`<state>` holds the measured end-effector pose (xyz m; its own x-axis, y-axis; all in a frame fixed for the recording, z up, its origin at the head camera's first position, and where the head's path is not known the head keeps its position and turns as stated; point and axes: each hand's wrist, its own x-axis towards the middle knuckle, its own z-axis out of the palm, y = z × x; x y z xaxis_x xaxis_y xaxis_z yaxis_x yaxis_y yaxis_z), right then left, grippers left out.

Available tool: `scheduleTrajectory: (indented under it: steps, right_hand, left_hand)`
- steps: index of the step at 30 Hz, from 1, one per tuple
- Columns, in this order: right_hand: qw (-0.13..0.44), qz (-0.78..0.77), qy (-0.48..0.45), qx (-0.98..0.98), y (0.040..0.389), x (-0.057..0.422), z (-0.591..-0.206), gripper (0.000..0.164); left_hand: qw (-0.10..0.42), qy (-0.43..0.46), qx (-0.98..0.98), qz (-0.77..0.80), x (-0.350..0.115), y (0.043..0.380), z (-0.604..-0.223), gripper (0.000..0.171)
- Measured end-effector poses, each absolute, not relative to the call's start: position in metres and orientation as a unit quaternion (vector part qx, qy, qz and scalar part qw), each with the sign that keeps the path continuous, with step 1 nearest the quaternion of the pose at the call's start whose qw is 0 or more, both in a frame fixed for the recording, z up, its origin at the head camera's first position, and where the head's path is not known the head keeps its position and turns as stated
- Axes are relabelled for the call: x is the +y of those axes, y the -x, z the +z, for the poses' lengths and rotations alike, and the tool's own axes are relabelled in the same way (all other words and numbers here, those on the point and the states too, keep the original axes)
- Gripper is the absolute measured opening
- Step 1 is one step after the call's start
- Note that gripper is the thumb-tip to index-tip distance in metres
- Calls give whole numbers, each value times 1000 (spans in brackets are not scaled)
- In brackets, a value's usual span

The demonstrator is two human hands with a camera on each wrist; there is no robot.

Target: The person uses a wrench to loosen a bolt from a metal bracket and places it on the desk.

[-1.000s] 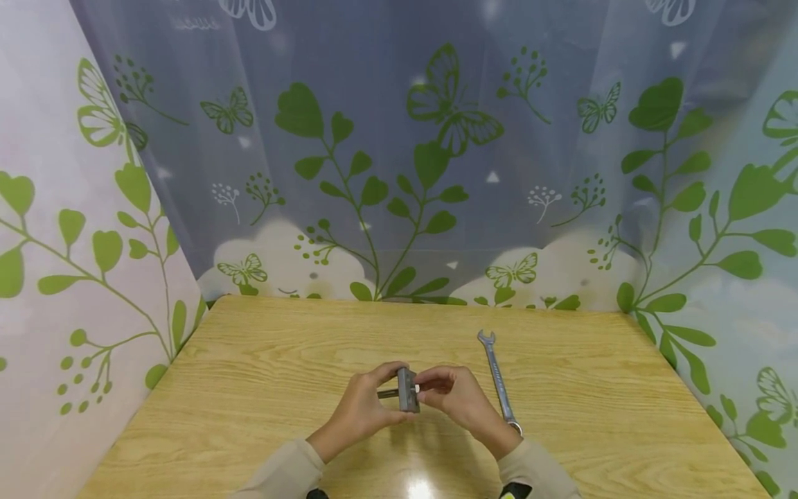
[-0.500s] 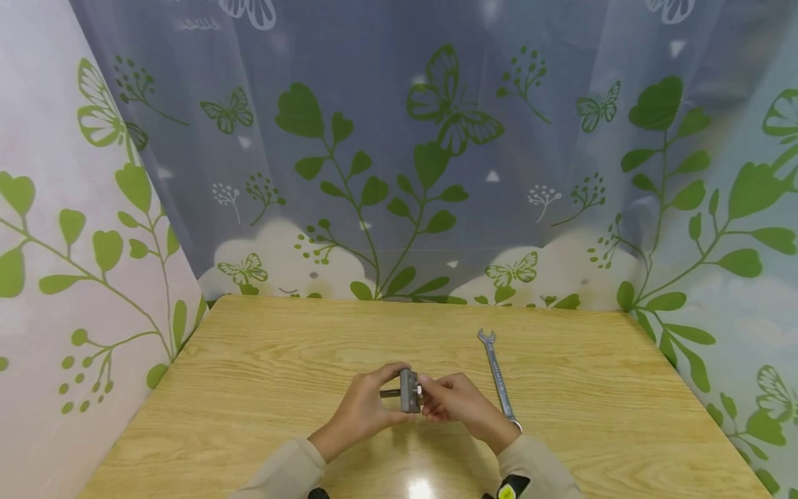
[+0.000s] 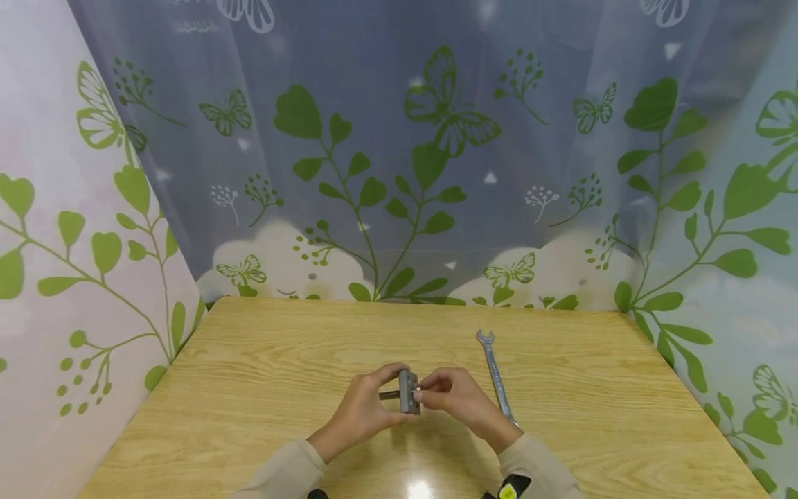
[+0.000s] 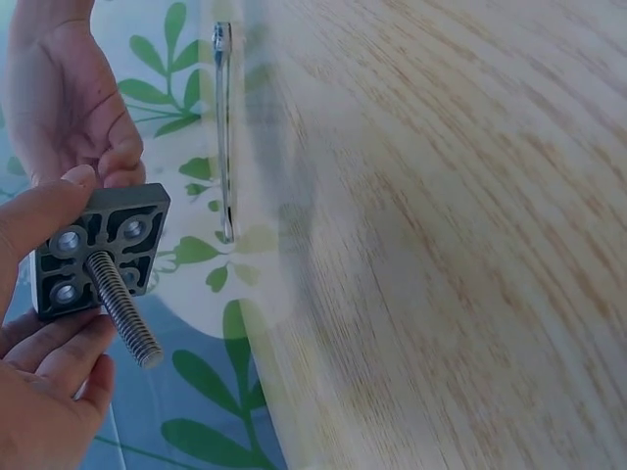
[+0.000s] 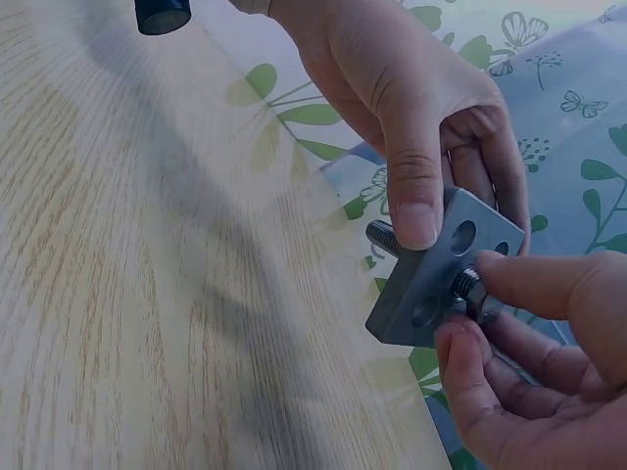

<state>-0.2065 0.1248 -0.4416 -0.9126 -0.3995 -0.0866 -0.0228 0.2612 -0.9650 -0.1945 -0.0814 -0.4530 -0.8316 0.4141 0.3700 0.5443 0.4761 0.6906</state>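
Note:
My left hand grips a square grey plate by opposite edges, thumb on one side and fingers on the other. Its ribbed back, with recessed corner holes, faces the left wrist view. A threaded bolt runs through the plate's centre and sticks out well past that back. On the flat front, my right hand pinches the bolt's hex head between thumb and fingers. A short stretch of thread shows between the hex head and the plate. Both hands hold the assembly above the wooden table.
A combination wrench lies on the wooden table just beyond my right hand, its ring end partly hidden by the right wrist. Patterned curtains with leaves and butterflies stand at the table's back and sides.
The right fingers have shifted around the hex head, curling lower half a second ago and now stretched onto it again. The left hand and plate stay almost still; the wrench has not moved.

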Motion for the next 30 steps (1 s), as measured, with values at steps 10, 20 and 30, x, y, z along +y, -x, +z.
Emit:
scheduleTrajectory:
  steps: [10,20,30]
  right_hand:
    - [46,-510,215,832,206,121,-438,20]
    - [53,-504,223,833,206,120,-439,21]
    - [129,-528,204,814,202,131,-432,33]
  left_hand:
    - [68,275,-840,-463,-84,193,-449,69]
    - [46,266,-840,-471,-86,193,-450,70]
    - [44,262,-839,-474,-84,195,-451,69]
